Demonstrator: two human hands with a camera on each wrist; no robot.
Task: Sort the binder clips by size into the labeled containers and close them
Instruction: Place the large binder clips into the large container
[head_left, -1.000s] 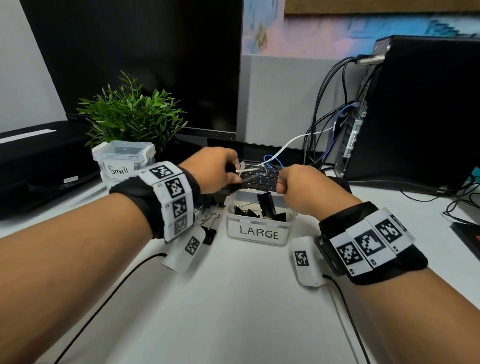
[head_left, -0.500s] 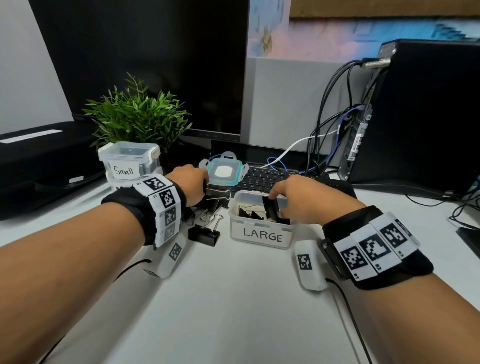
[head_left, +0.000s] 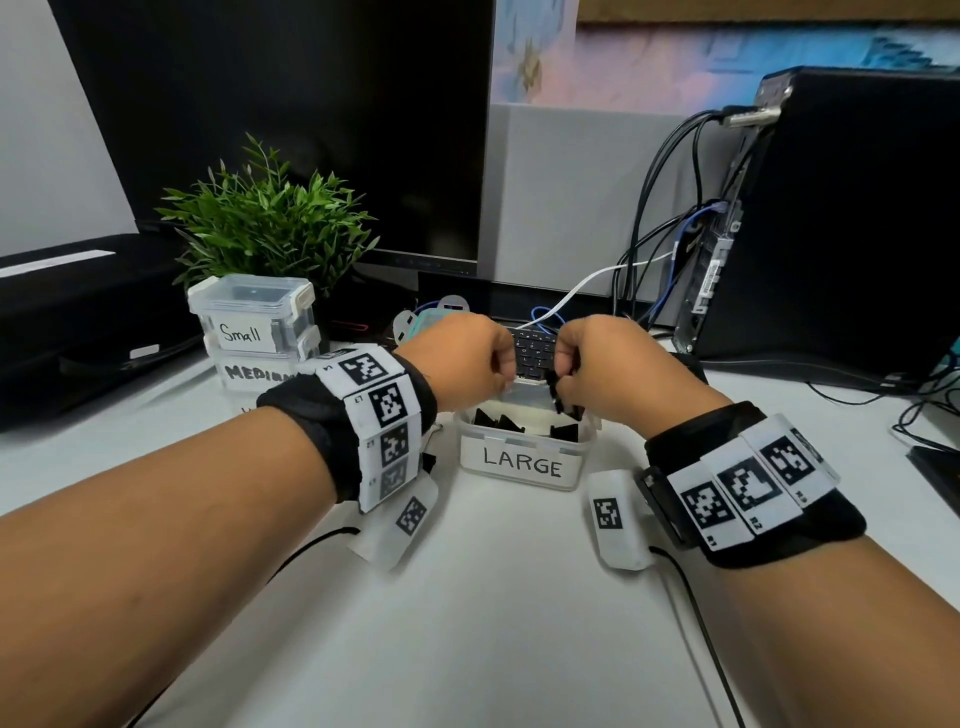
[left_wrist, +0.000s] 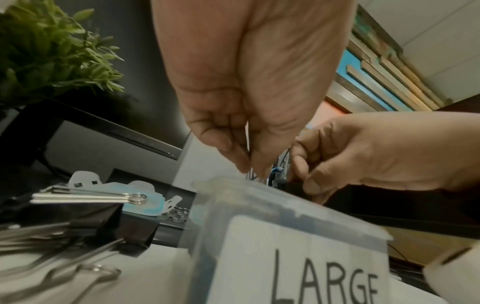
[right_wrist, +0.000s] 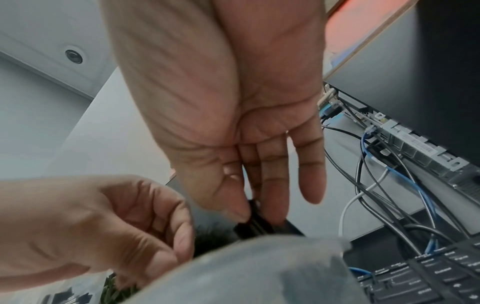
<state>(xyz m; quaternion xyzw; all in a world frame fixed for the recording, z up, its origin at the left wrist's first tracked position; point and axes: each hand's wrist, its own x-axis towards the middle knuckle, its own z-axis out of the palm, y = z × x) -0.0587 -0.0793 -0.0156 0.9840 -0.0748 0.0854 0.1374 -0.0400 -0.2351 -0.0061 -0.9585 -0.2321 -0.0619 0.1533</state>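
Black binder clip (right_wrist: 255, 222) pinched between thumb and fingers of right hand (head_left: 613, 371), just above the open LARGE container (head_left: 522, 462) at mid-desk. Left hand (head_left: 462, 364) curled beside it, fingertips (left_wrist: 235, 153) pinching thin wire handles (left_wrist: 248, 148) over the container's far rim. Both forearms reaching forward, wrists raised, knuckles up, hands nearly touching. More black clips lying inside the container. Loose clips (left_wrist: 85, 224) piled on the white desk (head_left: 493, 623) to the left. Closed Small container (head_left: 254, 317) stacked on MEDIUM container (head_left: 249, 371), far left.

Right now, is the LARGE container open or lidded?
Open: the LARGE container has no lid, and black binder clips show inside.
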